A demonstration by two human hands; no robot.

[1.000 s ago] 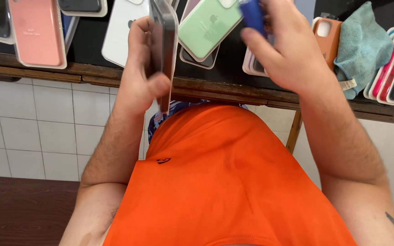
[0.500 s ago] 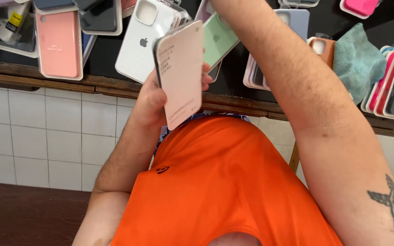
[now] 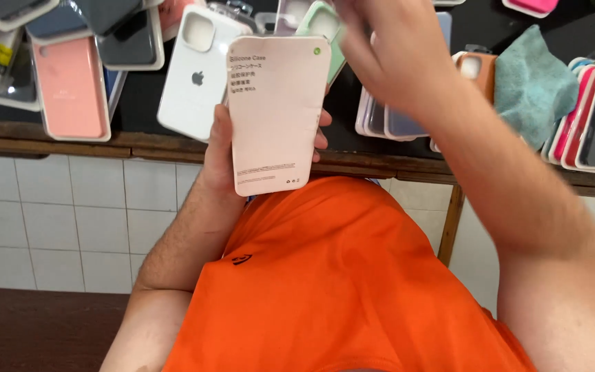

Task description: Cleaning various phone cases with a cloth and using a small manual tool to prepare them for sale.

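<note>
Phone cases (image 3: 70, 86) crowd the table (image 3: 146, 141) behind the pale pink box (image 3: 278, 114); left hand (image 3: 225, 148) grips it, right hand (image 3: 387, 58) blurred, grip unclear.

The left hand (image 3: 223, 155) is mostly hidden behind the pale pink box (image 3: 278, 114) in its grip. The right hand (image 3: 387, 58) is motion-blurred, fingertips cut off at the far edge. Cases at far left and right run out of view.

A dark tabletop (image 3: 146, 103) with a wooden front edge carries boxed phone cases: a pink one (image 3: 70, 89) at left, a white one (image 3: 194, 72) beside it, a teal cloth (image 3: 535, 83) near the right.
</note>
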